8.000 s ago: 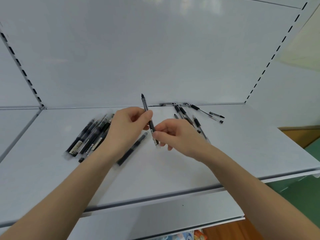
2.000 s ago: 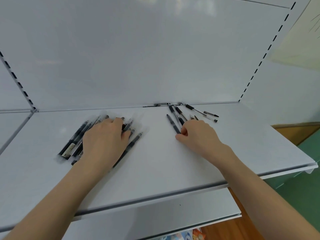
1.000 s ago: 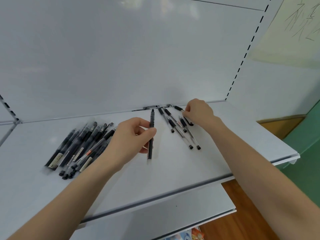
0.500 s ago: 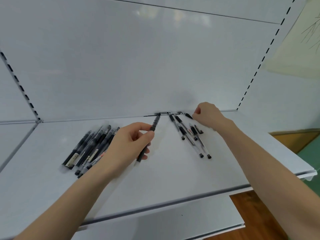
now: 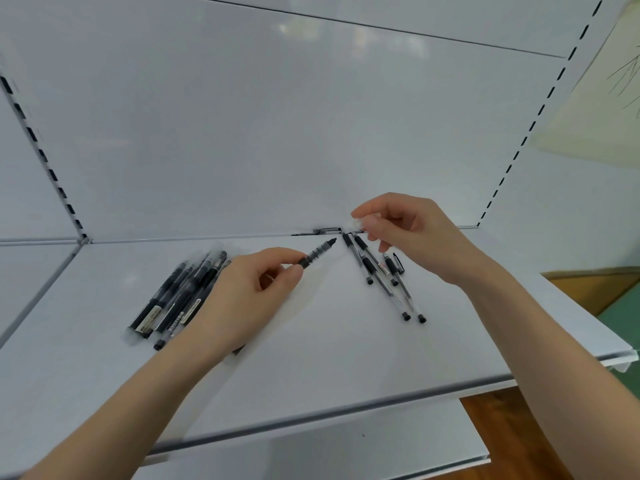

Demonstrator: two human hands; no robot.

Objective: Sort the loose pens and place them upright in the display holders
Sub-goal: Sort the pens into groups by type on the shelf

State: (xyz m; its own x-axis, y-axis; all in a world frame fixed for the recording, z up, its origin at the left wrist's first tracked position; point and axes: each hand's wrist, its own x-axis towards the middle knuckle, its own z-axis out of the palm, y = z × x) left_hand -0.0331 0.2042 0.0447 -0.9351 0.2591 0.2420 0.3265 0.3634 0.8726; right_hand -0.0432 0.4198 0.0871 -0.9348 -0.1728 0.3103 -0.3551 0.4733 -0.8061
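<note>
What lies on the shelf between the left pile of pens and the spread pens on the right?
Head view: the left hand, pinching a ribbed black pen, above bare shelf.

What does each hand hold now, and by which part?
The left hand pinches a black pen by its barrel, just behind the ribbed grip. The right hand has its fingertips together; whether they hold anything is too blurred to tell.

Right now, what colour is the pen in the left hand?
The pen is black, ribbed near its tip; the head view shows it best.
</note>
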